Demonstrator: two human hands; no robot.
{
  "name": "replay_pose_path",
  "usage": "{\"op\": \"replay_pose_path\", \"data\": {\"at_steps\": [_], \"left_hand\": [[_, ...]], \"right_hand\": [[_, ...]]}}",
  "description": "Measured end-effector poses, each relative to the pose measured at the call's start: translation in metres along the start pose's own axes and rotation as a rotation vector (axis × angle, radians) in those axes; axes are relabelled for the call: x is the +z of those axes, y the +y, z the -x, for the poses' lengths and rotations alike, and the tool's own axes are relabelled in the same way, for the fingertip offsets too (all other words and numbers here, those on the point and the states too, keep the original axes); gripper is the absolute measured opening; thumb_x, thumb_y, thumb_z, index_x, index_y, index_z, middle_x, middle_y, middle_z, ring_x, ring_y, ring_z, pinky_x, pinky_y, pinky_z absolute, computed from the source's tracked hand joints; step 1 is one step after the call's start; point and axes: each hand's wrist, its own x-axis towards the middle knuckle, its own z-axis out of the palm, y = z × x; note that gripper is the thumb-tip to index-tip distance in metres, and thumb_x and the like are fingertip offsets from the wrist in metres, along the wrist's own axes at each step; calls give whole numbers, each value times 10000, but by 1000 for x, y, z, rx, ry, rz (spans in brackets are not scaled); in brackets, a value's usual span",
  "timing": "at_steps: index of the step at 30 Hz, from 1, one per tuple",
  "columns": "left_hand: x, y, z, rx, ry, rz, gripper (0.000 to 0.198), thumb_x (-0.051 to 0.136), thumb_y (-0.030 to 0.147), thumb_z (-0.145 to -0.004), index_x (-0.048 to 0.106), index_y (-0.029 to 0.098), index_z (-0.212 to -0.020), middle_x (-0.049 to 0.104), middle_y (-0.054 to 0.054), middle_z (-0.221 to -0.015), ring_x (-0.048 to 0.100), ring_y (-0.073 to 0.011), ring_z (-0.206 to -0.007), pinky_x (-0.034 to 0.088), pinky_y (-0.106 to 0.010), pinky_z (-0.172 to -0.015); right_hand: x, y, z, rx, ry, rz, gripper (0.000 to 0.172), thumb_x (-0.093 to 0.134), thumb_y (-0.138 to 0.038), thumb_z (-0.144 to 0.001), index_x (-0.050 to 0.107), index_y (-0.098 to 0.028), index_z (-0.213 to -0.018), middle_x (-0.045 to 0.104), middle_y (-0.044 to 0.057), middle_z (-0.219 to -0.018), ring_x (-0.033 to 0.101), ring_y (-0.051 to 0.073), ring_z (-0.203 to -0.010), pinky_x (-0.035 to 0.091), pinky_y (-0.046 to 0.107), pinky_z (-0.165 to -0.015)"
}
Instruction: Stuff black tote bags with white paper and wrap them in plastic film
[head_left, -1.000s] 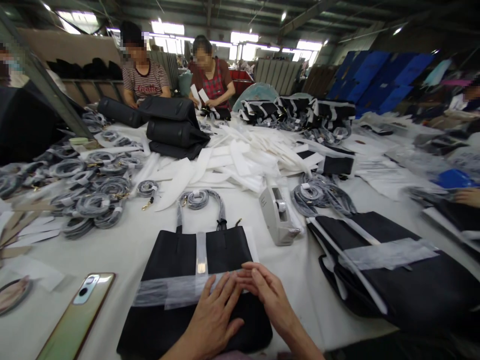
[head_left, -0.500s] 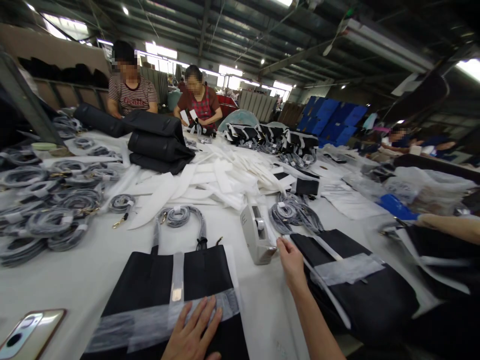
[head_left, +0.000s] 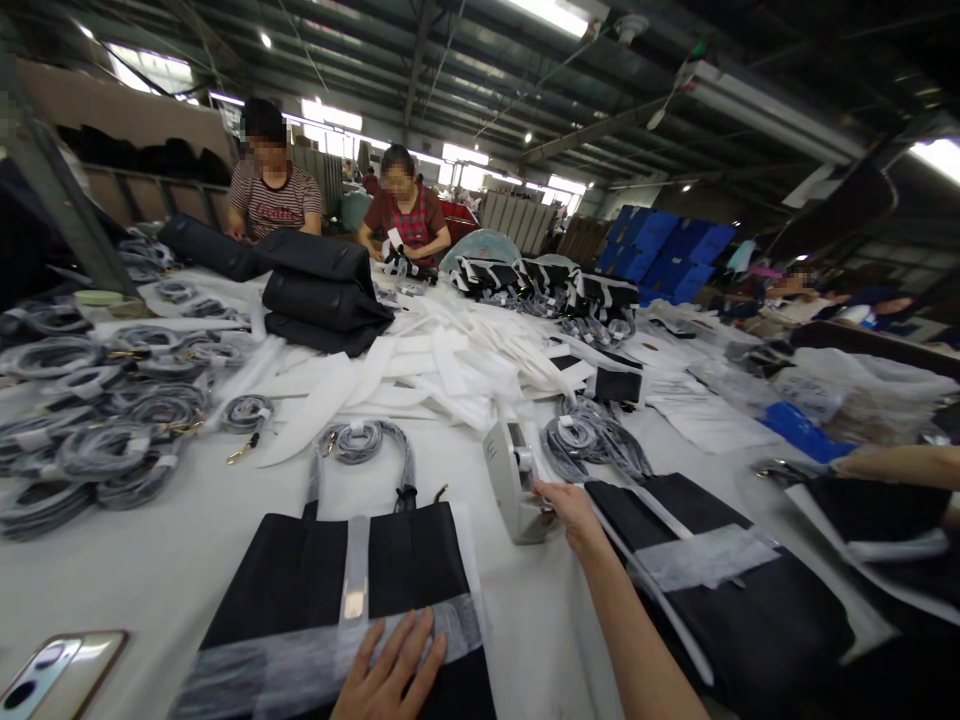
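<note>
My left hand [head_left: 394,665] lies flat with fingers spread on a black handbag [head_left: 315,560], over the translucent film wrapped across its front. The bag's wrapped handle [head_left: 409,465] stretches away from me, beside a coiled strap [head_left: 356,440]. At the cutting end of a grey tape dispenser [head_left: 514,500], my right hand [head_left: 574,515] has its thumb and index finger in a pinch; any tape between them is too small to make out. A second black handbag [head_left: 720,560], also banded with film, lies right of that hand.
Coiled straps [head_left: 105,440] are heaped at left, and a phone [head_left: 64,675] lies at the near left corner. White foam sheets [head_left: 450,360] cover the table's middle. Stacked black bags [head_left: 322,290] stand beyond. Two co-workers sit across; another person's arm [head_left: 900,465] reaches in from the right.
My right hand has moved left from beside the second bag to the front end of the tape dispenser. My left hand stays on the bag. The view has shifted slightly.
</note>
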Motion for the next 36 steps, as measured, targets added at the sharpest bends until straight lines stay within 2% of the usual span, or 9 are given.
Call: {"op": "replay_pose_path", "data": {"at_steps": [6, 9, 13, 20, 23, 25, 27, 32, 36], "left_hand": [[-7, 2, -4, -25, -9, 50, 569, 433, 621, -884, 563, 257, -1301, 550, -54, -1357, 324, -272, -1345, 47, -473, -1168], [-12, 1, -7, -30, -7, 61, 552, 470, 601, -872, 573, 256, -1290, 564, -54, -1340, 353, -267, -1321, 43, -466, -1165], [-15, 1, -7, -30, -48, 68, 542, 531, 526, -851, 549, 249, -1317, 565, -62, -1341, 397, -261, -1282, 39, -465, -1161], [-13, 2, -6, -27, -62, 56, 549, 547, 482, -836, 531, 251, -1334, 551, -59, -1360, 408, -254, -1276, 55, -456, -1158], [-13, 1, -7, -35, -50, 62, 537, 544, 479, -836, 540, 254, -1323, 551, -54, -1360, 402, -250, -1287, 76, -442, -1158], [-14, 2, -7, -44, -46, 66, 528, 536, 491, -841, 545, 260, -1316, 547, -47, -1364, 396, -246, -1294, 84, -433, -1158], [-15, 2, -7, -47, -49, 63, 531, 536, 499, -843, 539, 262, -1319, 540, -42, -1374, 392, -244, -1296, 85, -433, -1158], [-16, 2, -8, -51, -48, 60, 534, 552, 499, -838, 535, 265, -1318, 542, -32, -1373, 376, -245, -1306, 91, -431, -1158], [-18, 2, -10, -83, -41, 97, 544, 559, 497, -834, 533, 253, -1319, 543, -40, -1372, 364, -244, -1314, 67, -420, -1160]], "right_hand": [[-11, -2, 22, -97, 147, -52, 345, 748, -499, -517, 687, -159, -510, 701, 115, -834, 622, 261, -848, 456, 344, -754], [-20, 3, 41, -102, 198, -81, 344, 729, -513, -549, 710, -169, -546, 694, 122, -950, 608, 279, -958, 447, 365, -841], [-28, 17, 68, -66, 237, -89, 352, 728, -526, -556, 704, -175, -534, 689, 133, -1001, 611, 291, -968, 451, 383, -857], [-20, 48, 91, 37, 209, -33, 397, 706, -562, -544, 709, -165, -551, 716, 147, -924, 647, 291, -899, 494, 375, -820], [-13, 60, 90, 89, 160, 10, 473, 665, -614, -573, 714, -145, -615, 704, 122, -700, 660, 252, -672, 524, 342, -618], [-11, 67, 86, 106, 154, 58, 516, 621, -644, -601, 707, -137, -646, 658, 87, -578, 616, 218, -529, 479, 309, -487], [-9, 71, 81, 97, 168, 120, 530, 578, -652, -627, 702, -139, -672, 620, 55, -521, 574, 195, -462, 432, 289, -434], [-9, 70, 72, 17, 192, 308, 485, 507, -618, -683, 674, -170, -599, 563, 34, -443, 564, 217, -465, 410, 311, -471], [-16, 64, 85, -49, 187, 462, 418, 472, -525, -728, 650, -202, -530, 590, 78, -474, 579, 256, -510, 407, 356, -531]]}}
